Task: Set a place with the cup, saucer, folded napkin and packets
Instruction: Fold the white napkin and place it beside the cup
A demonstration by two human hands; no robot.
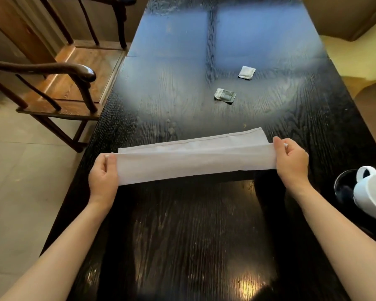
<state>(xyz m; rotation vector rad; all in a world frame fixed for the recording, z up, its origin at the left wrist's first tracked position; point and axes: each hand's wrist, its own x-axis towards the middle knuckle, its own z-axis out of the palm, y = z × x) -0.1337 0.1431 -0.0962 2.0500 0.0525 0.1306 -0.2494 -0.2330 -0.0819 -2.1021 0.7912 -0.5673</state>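
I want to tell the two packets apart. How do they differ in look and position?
The near packet is grey-green with dark print; the far packet is plain white. The near packet looks crumpled, with an edge curled up; the far packet lies smoother. The near one sits closer to the napkin. Both are small, squarish and untouched on the dark table.

Soft daylight from beyond the far end throws blue-white glare across the dark table (182, 83); warm glints mark its near end. Wide-angle bending warps edges; detail slightly soft.
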